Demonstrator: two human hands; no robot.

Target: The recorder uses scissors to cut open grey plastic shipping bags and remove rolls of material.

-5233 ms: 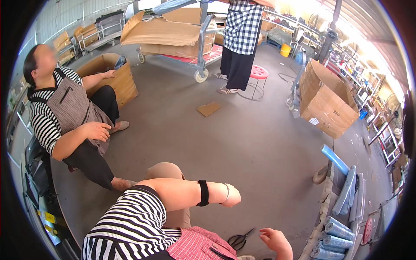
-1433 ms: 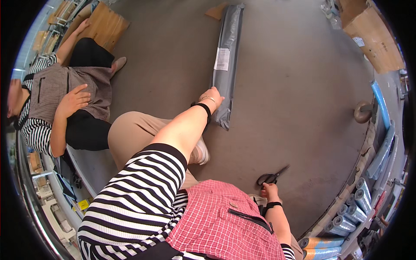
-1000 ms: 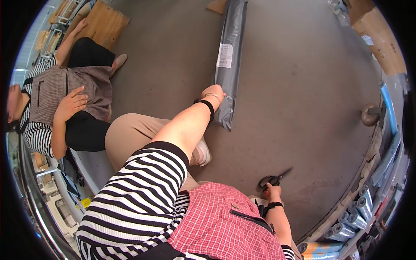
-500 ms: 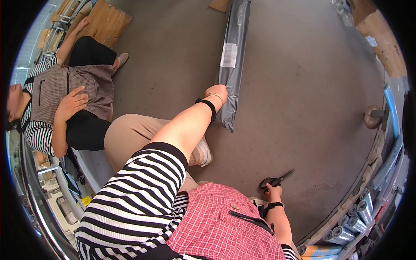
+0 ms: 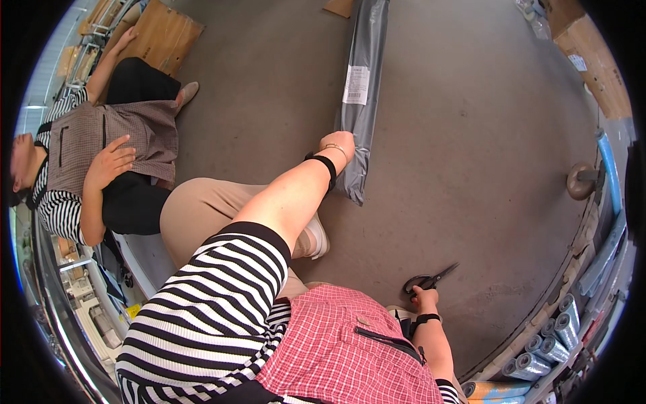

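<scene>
A long, narrow parcel in grey plastic wrap (image 5: 367, 54) with a white label (image 5: 356, 85) stretches away from me to the far edge of the view. My left hand (image 5: 338, 143) is closed at its near end, on the left side; the fingertips are hidden. Low on the right, my right hand (image 5: 425, 297) grips black scissors (image 5: 418, 283) by the handles. Their blades point away to the right, well apart from the parcel.
On the left sits another person in a checked apron (image 5: 131, 141), one hand on a cardboard box (image 5: 161, 37). Rolls in clear wrap (image 5: 552, 347) fill a shelf at the lower right. A round metal foot (image 5: 580, 182) and cardboard boxes (image 5: 592, 64) stand along the right edge.
</scene>
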